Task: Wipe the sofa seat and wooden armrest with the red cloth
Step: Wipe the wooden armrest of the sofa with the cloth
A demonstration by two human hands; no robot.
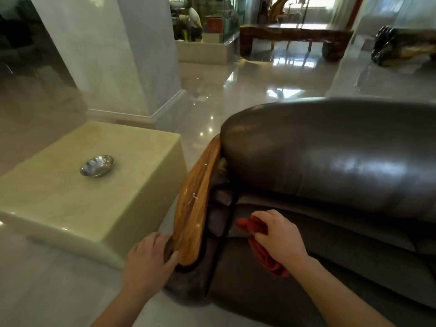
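One red cloth point(258, 239) bunched in right hand point(278, 237) on sofa seat point(354, 263).

Bare forearms, no sleeves; hands point(278, 237) ungloved.

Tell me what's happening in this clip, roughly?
A person is cleaning a dark leather sofa. The right hand grips a bunched red cloth on the seat cushion, close to the wooden armrest. The left hand rests open against the armrest's front end. Beside the sofa, a stone block holds a small metal dish.
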